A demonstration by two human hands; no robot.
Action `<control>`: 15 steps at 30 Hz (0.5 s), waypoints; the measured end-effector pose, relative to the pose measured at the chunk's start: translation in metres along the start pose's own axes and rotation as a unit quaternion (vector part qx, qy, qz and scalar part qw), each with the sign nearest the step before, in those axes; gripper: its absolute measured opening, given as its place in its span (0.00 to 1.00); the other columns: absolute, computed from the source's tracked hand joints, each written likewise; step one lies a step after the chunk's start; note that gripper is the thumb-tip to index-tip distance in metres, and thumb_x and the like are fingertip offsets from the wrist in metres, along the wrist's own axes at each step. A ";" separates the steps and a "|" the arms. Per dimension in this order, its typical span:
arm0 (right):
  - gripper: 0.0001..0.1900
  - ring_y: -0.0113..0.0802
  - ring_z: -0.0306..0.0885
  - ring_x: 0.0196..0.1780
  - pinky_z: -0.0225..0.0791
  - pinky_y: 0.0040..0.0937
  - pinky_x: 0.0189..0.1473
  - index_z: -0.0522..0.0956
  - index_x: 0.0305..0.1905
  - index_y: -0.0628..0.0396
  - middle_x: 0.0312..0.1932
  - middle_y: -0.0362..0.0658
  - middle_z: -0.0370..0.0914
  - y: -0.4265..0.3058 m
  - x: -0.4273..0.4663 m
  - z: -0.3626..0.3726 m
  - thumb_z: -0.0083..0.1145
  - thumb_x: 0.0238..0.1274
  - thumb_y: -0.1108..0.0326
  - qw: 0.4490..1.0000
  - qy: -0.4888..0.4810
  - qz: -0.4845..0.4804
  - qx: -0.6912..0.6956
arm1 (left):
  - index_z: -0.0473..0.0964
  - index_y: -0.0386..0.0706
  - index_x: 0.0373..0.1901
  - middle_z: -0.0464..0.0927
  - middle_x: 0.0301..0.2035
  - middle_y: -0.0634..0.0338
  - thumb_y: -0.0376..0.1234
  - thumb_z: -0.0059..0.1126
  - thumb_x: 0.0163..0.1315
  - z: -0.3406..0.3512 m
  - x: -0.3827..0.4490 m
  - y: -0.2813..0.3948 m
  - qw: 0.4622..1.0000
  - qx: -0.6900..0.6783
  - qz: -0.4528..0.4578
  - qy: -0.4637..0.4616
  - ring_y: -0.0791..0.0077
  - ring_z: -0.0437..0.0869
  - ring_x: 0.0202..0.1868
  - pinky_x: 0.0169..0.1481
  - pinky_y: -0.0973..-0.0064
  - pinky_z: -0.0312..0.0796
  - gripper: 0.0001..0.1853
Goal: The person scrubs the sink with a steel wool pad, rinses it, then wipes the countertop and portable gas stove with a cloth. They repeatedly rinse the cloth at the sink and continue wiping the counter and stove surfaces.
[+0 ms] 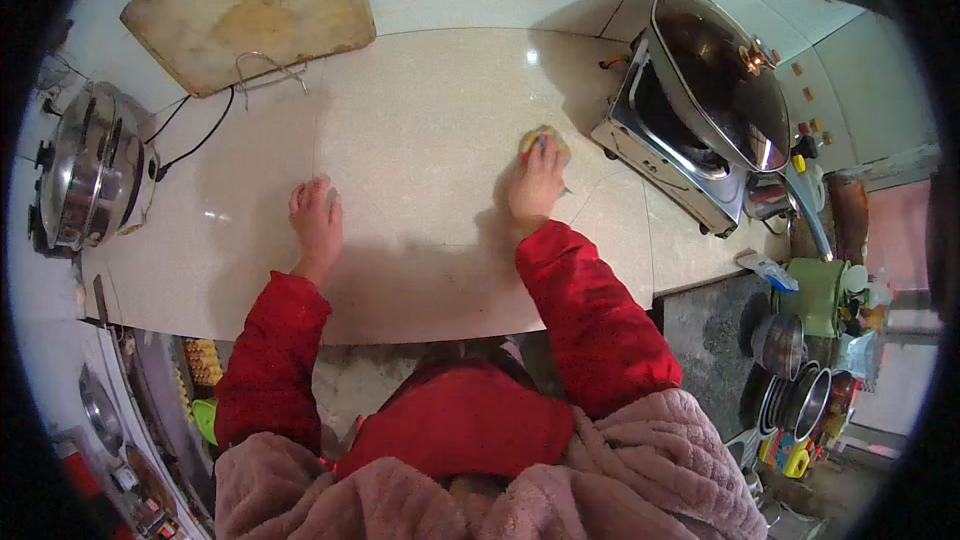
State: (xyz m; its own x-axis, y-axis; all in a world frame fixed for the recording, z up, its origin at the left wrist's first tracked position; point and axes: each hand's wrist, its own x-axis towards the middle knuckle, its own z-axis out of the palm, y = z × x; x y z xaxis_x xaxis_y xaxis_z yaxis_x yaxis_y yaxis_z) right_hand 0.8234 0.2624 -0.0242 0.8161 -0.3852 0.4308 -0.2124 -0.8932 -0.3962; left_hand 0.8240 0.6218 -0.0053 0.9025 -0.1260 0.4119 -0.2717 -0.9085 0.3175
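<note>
My right hand [537, 184] is on the tiled countertop [405, 135], gripping a crumpled, multicoloured cloth [556, 139] that shows round the fingertips. The palm hides much of it. On the left part of the same counter rests my left hand [316, 221], palm down, fingers a little apart, with nothing visible in it. Red sleeves cover both forearms. Right of my right hand stands a gas stove [660, 157] bearing a large wok-like pan with a glass lid [712, 82].
A worn wooden board [262, 15] leans on the back wall beside a wire rack [270, 79]. At the left is an electric pot [94, 165] with a black cord. Metal bowls [778, 345] and a green container [814, 296] stand at the lower right.
</note>
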 end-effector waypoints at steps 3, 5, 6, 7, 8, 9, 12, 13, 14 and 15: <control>0.20 0.58 0.68 0.63 0.65 0.51 0.61 0.76 0.55 0.61 0.62 0.53 0.70 -0.034 -0.017 0.012 0.49 0.57 0.76 0.982 -0.046 -0.100 0.156 | 0.64 0.41 0.63 0.67 0.61 0.51 0.38 0.54 0.66 0.012 0.006 -0.012 0.997 0.035 -0.062 -0.017 0.48 0.59 0.67 0.69 0.51 0.53 0.25; 0.20 0.55 0.71 0.61 0.68 0.48 0.59 0.76 0.55 0.60 0.60 0.55 0.71 -0.037 -0.024 0.014 0.46 0.57 0.79 0.974 -0.045 -0.121 0.188 | 0.63 0.41 0.64 0.66 0.63 0.51 0.40 0.52 0.67 0.017 0.014 -0.009 0.993 0.067 -0.100 -0.019 0.49 0.57 0.68 0.70 0.50 0.51 0.26; 0.21 0.56 0.71 0.60 0.68 0.47 0.58 0.76 0.56 0.60 0.59 0.55 0.72 -0.031 -0.023 0.012 0.46 0.56 0.80 0.972 -0.045 -0.093 0.213 | 0.61 0.40 0.66 0.63 0.64 0.50 0.41 0.52 0.68 0.020 0.014 -0.009 0.992 0.042 -0.115 -0.023 0.51 0.55 0.69 0.70 0.49 0.49 0.28; 0.21 0.56 0.71 0.59 0.68 0.46 0.58 0.76 0.56 0.60 0.59 0.56 0.72 -0.026 -0.019 0.011 0.46 0.56 0.81 0.968 -0.044 -0.064 0.240 | 0.62 0.39 0.65 0.63 0.64 0.49 0.41 0.51 0.68 0.020 0.014 -0.007 0.992 0.052 -0.113 -0.031 0.51 0.55 0.69 0.70 0.49 0.49 0.28; 0.21 0.56 0.71 0.59 0.66 0.46 0.60 0.75 0.57 0.60 0.58 0.55 0.72 -0.017 -0.012 0.009 0.46 0.58 0.81 0.963 0.014 -0.051 0.265 | 0.62 0.39 0.65 0.63 0.64 0.49 0.41 0.51 0.68 0.019 0.014 -0.005 0.991 0.062 -0.112 -0.039 0.51 0.55 0.69 0.71 0.49 0.49 0.28; 0.21 0.55 0.70 0.58 0.64 0.45 0.62 0.73 0.59 0.60 0.58 0.54 0.72 -0.006 -0.003 0.003 0.46 0.59 0.81 0.954 0.071 -0.040 0.287 | 0.62 0.38 0.65 0.63 0.64 0.49 0.41 0.51 0.68 0.019 0.015 -0.003 0.990 0.071 -0.111 -0.047 0.52 0.55 0.69 0.71 0.49 0.49 0.27; 0.25 0.57 0.59 0.67 0.57 0.50 0.67 0.68 0.63 0.64 0.66 0.56 0.63 0.026 0.029 0.002 0.54 0.63 0.67 0.999 0.040 0.015 0.033 | 0.65 0.37 0.62 0.64 0.63 0.48 0.41 0.51 0.68 0.024 0.013 -0.003 0.995 0.058 -0.074 -0.015 0.52 0.59 0.68 0.71 0.50 0.49 0.25; 0.27 0.59 0.55 0.69 0.55 0.53 0.68 0.66 0.64 0.65 0.68 0.57 0.59 0.031 0.033 0.013 0.56 0.62 0.64 0.998 0.028 0.054 -0.036 | 0.66 0.37 0.61 0.65 0.63 0.48 0.41 0.51 0.67 0.023 0.016 0.000 0.997 0.050 -0.063 -0.012 0.51 0.59 0.68 0.71 0.51 0.49 0.25; 0.31 0.60 0.52 0.71 0.52 0.55 0.69 0.65 0.65 0.66 0.70 0.57 0.56 0.036 0.036 0.023 0.58 0.62 0.60 0.990 0.016 0.092 -0.105 | 0.66 0.36 0.60 0.65 0.63 0.47 0.41 0.52 0.67 0.023 0.019 0.006 0.996 0.049 -0.073 -0.027 0.51 0.60 0.67 0.71 0.51 0.50 0.25; 0.40 0.65 0.44 0.73 0.45 0.60 0.71 0.60 0.68 0.68 0.74 0.59 0.48 0.014 0.046 0.021 0.58 0.60 0.47 0.983 -0.055 0.149 -0.094 | 0.66 0.36 0.60 0.65 0.63 0.47 0.41 0.52 0.66 0.021 0.020 0.000 0.995 0.061 -0.079 -0.024 0.51 0.60 0.67 0.71 0.52 0.50 0.25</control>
State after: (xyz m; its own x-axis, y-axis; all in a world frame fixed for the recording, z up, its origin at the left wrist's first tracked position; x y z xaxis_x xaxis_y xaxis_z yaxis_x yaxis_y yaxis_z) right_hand 0.8690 0.2371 -0.0276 0.7535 -0.6177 0.2252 -0.5376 -0.7761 -0.3298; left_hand 0.8488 0.6107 -0.0148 0.9465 0.0051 0.3226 -0.0863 -0.9595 0.2682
